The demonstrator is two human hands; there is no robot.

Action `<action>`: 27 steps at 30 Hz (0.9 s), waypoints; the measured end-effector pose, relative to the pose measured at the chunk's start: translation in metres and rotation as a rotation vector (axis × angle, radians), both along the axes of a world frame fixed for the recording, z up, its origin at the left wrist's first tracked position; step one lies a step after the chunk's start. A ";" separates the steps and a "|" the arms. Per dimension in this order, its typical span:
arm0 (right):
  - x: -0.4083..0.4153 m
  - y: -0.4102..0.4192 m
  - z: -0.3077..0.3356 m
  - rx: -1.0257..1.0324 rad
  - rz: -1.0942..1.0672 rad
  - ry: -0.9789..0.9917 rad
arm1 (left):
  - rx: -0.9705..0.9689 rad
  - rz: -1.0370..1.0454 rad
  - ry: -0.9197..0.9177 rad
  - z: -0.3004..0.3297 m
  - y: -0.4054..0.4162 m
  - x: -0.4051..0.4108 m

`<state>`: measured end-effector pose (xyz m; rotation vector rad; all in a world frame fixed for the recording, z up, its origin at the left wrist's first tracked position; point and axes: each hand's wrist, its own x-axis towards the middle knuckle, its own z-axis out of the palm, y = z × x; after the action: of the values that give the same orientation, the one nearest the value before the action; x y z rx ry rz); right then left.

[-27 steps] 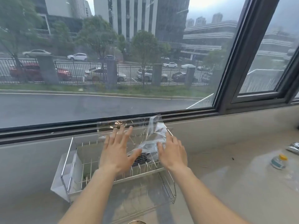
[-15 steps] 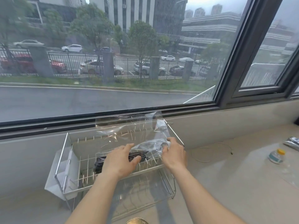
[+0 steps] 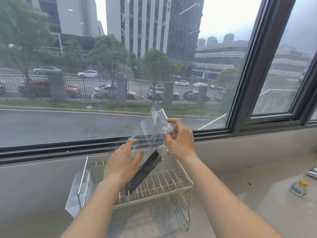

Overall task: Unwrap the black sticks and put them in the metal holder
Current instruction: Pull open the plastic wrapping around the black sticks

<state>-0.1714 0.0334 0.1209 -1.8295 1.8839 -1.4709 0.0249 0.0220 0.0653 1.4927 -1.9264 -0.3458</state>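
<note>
A bundle of black sticks [image 3: 145, 170] hangs tilted over the metal wire holder [image 3: 180, 187], its upper end still inside a clear plastic wrapper [image 3: 154, 127]. My right hand [image 3: 181, 140] pinches the wrapper and holds it up in front of the window. My left hand [image 3: 122, 163] is blurred, with spread, relaxed fingers beside the sticks' upper left; whether it touches them is unclear. The lower end of the bundle points down into the rack's upper tier.
The two-tier rack stands on a stone sill against the wall, with a clear plastic cup [image 3: 75, 189] hung on its left side. A small bottle with a yellow cap [image 3: 299, 188] and a foil packet [image 3: 312, 172] lie to the right.
The wrapped bundle lay flat on the rack under both hands; now my right hand has lifted the wrapper upward and the black sticks slide out of it, tilted downward. The camera has tipped up.
</note>
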 end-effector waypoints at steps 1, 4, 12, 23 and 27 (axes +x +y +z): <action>0.005 0.002 0.015 -0.023 0.031 0.013 | -0.050 0.008 0.020 0.013 0.002 0.005; 0.019 0.012 0.057 -0.087 0.119 0.081 | -0.230 0.031 0.059 0.056 0.012 0.019; 0.053 0.061 0.133 -0.122 0.330 0.141 | -0.783 -0.015 -0.092 0.162 0.063 0.041; 0.058 0.116 0.152 -0.004 0.554 -0.073 | -0.594 -0.278 -0.199 0.194 0.121 0.048; 0.055 0.129 0.135 0.002 0.589 -0.371 | -0.568 -0.270 -0.174 0.187 0.129 0.049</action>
<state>-0.1168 0.1627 0.2562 -1.7415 1.0545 -1.4461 0.0742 0.1510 0.2526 0.9181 -2.1302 0.2158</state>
